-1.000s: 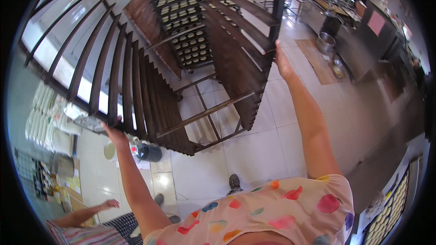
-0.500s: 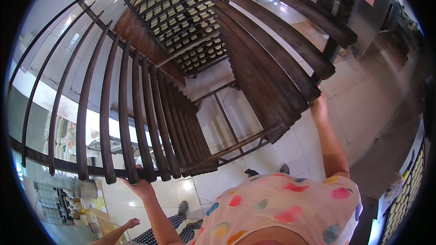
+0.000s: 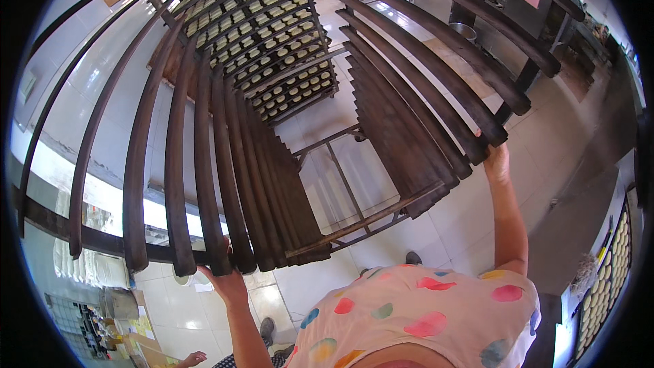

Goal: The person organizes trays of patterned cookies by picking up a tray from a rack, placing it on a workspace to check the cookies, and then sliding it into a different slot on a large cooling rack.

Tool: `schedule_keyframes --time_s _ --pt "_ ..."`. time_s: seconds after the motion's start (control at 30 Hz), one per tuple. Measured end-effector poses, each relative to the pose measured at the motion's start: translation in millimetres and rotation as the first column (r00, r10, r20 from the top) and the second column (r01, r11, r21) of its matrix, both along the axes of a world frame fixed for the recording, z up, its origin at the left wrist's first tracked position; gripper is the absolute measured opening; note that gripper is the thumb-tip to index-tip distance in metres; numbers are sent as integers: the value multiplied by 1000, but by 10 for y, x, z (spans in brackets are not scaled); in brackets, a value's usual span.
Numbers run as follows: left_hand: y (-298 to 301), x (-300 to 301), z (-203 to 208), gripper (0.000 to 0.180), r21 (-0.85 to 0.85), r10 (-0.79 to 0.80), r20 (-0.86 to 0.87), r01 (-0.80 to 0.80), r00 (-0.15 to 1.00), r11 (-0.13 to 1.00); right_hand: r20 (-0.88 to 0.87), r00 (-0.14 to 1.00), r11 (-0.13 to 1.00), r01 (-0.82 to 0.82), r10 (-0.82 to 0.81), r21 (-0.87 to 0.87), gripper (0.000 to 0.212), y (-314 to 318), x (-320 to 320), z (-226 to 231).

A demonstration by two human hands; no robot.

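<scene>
versus the earliest frame, the brown slatted rack [image 3: 392, 129] filled more of the view, standing directly before the person. left hand [image 3: 230, 287] and right hand [image 3: 498, 162] grasped its side uprights. beyond it, a second rack [image 3: 316, 17] held dark trays [image 3: 306, 104] of pale rounded pieces [image 3: 314, 80].

The head-worn fisheye looks down and forward, toward twelve, from above a spotted shirt [image 3: 415, 310] at five o'clock; the rack [image 3: 395, 129] stands close, toward eleven
</scene>
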State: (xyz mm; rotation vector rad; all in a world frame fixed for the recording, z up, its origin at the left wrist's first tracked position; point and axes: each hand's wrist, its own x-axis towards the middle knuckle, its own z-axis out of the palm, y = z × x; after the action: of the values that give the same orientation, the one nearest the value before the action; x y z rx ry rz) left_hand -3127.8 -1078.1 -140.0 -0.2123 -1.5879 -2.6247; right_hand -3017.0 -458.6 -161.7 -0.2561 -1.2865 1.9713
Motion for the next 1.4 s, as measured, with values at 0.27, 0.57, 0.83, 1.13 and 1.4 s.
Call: schedule_keyframes --time_s 0.27,0.57,0.83,1.13,1.4 --pt "-166 -736 -40 71 -193 -47 -73 33 996 981 -51 986 987 155 -157 -47 44 -239 -66 9" --pt "-243 -1212 32 69 -66 -42 -69 38 997 997 -87 980 983 172 -177 -64 41 -526 -83 168" --pt "-362 -1538 100 66 -179 -93 -152 65 984 982 -113 977 981 174 -183 -91 47 -657 -126 205" --pt "-473 -1904 13 66 -145 -99 -218 69 971 987 -119 972 978 196 -203 -73 47 -866 -125 212" --pt "-536 -1956 -138 60 -101 -35 -247 10 968 995 -139 977 987 159 -160 -22 43 -1033 -56 322"
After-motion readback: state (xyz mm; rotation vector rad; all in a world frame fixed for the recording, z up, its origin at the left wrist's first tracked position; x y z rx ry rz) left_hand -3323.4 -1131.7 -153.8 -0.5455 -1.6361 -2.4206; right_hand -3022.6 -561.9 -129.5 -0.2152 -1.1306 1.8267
